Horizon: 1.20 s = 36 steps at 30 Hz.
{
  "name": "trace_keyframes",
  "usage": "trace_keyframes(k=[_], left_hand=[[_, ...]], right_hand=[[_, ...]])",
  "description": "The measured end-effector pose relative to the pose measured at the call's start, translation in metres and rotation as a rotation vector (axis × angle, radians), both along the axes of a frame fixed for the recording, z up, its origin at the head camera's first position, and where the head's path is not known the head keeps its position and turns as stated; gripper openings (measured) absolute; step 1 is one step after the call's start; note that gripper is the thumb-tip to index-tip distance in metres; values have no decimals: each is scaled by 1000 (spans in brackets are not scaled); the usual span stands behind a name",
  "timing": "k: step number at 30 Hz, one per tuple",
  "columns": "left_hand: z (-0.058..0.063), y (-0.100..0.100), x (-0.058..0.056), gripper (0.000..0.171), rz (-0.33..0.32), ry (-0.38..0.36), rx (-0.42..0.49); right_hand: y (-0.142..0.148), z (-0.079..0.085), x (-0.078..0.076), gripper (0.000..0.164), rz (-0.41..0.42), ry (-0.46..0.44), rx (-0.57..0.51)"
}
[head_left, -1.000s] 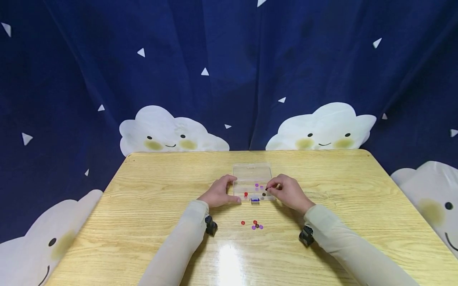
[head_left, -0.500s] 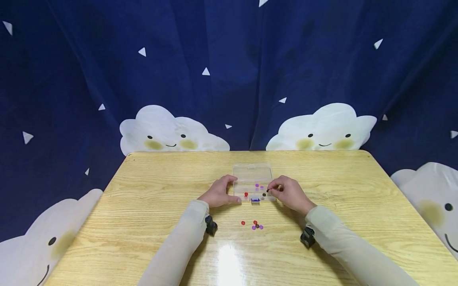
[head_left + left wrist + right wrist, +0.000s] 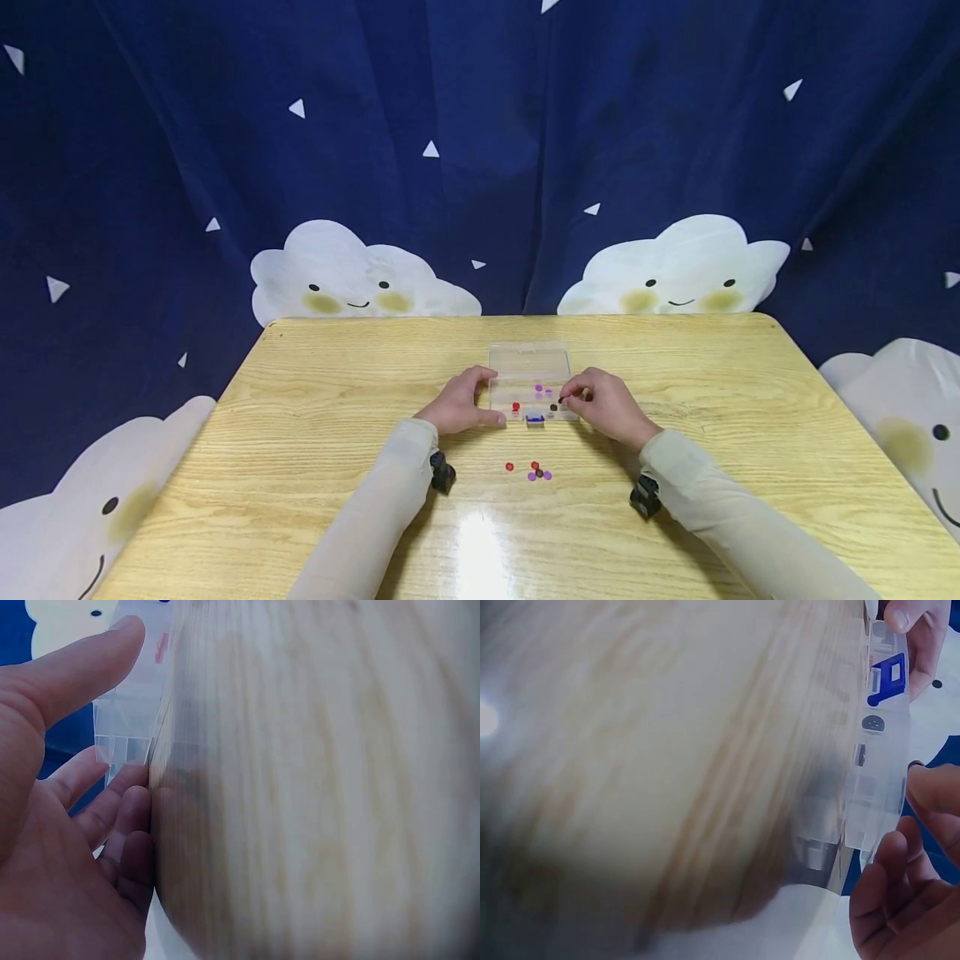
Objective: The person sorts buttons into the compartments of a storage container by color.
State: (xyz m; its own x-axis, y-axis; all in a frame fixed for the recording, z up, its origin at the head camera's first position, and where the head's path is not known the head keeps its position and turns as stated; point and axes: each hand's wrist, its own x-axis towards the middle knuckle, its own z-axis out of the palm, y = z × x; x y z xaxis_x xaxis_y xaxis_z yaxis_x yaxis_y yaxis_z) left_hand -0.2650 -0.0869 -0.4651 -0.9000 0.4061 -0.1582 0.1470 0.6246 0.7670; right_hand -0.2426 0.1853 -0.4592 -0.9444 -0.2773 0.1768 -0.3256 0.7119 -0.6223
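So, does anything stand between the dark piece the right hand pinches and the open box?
Nothing visible does. The right hand holds the dark piece above the right end of the clear box, whose lid is tipped back.

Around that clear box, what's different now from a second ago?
The right hand has shifted slightly rightward and toward the person, the small dark piece it pinches moving along. Nothing was taken up or let go. The left hand still holds the clear box at its left end; the loose buttons stayed put.

The discs [image 3: 547, 476] are red, purple and dark, the clasp [image 3: 889, 688] blue, the surface [image 3: 337, 375] grained yellow, the curtain [image 3: 480, 100] white-triangled navy
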Motion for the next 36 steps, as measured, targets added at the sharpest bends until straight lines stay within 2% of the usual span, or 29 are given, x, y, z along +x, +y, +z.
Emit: trace_keyframes(k=[12,24,31,36], left_hand=[[-1,1,-1,81,-6,6,-5],[-1,0,-1,81,-6,-3,5],[0,-1,-2,81,2,0,4],[-4,0,-1,80,-1,-2,-2]], right_hand=[[1,1,0,7,15,4,13],[0,5,4,6,22,-7,-21],[0,6,9,8,61,3,-34],[-1,6,16,8,85,11,-48]])
